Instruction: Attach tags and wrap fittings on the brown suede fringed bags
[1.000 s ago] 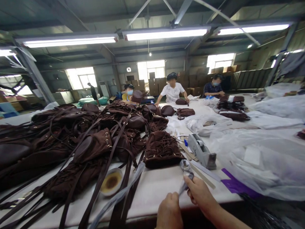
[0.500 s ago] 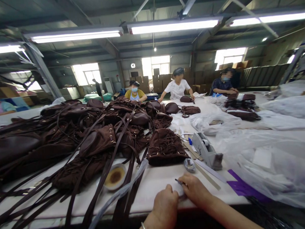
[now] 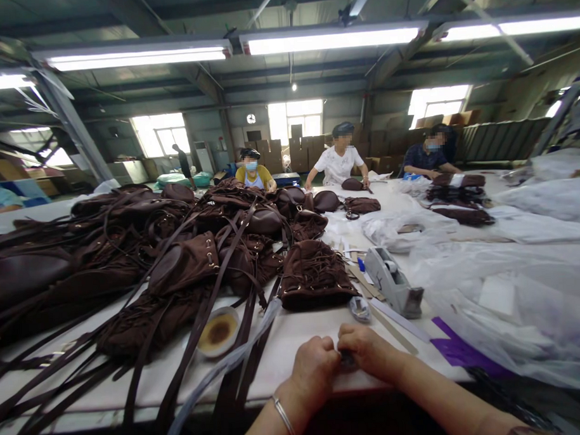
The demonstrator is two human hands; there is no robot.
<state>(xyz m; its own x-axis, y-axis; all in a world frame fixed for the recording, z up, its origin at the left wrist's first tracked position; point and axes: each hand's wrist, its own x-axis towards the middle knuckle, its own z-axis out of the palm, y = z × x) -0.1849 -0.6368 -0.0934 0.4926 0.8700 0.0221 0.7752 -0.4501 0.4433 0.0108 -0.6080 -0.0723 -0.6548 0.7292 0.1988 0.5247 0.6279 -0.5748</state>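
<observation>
My left hand [image 3: 315, 367], with a metal bangle on its wrist, is closed at the table's front edge. Close against it is my right hand [image 3: 368, 349], its fingers pinched together. Between the two hands shows a small greyish piece [image 3: 347, 361], mostly hidden by the fingers, so its kind cannot be made out. Just beyond them lies a dark brown fringed bag [image 3: 317, 275] with metal eyelets along its near edge. A small clear plastic packet [image 3: 360, 309] sits at that bag's right corner.
A pile of brown bags [image 3: 143, 248] with long straps covers the left. Nearer are a bowl of brownish liquid [image 3: 218, 332] and a plastic-wrapped strap [image 3: 228, 365]. To the right are a grey tape dispenser [image 3: 392, 284], a purple sheet [image 3: 459, 348] and plastic bags [image 3: 526, 304]. Co-workers sit opposite.
Both hands have drawn closer together and moved slightly up in view. The dark tip and pale patch that showed between them are now mostly covered by the fingers.
</observation>
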